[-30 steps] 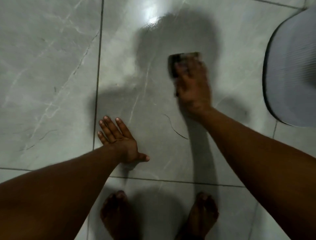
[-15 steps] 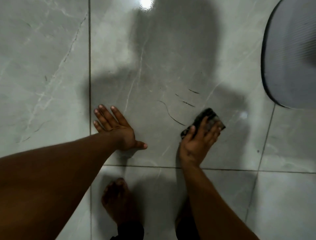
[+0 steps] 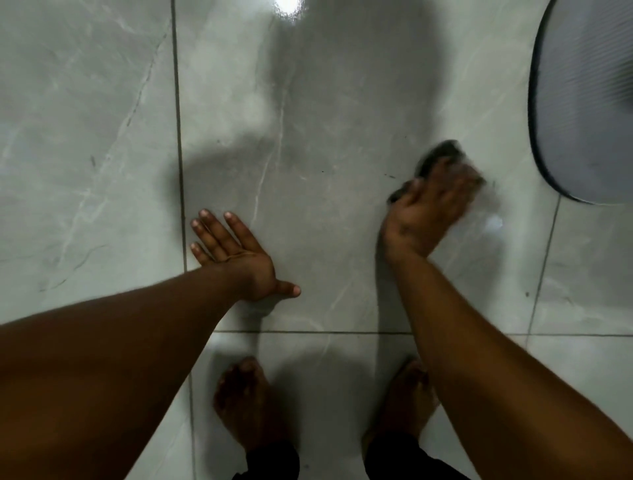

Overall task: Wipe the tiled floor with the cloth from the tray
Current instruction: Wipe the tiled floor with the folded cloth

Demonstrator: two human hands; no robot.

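Your right hand [image 3: 424, 212] presses the dark cloth [image 3: 442, 156] flat under its fingers, cloth poking out at one o'clock; your left hand [image 3: 236, 255] lies open on the floor [image 3: 325, 120]; the tray's [image 3: 589, 102] contents aren't visible.

We see a grey ribbed round object [image 3: 585, 102] at 2 o'clock, cut off by the frame edge. We see two bare feet [image 3: 250, 407] at 6 o'clock.

Glossy grey marble-veined floor tiles [image 3: 335, 144], dark grout lines, ceiling-light glare [image 3: 287, 4], ribbed grey mat [image 3: 589, 102] at right.
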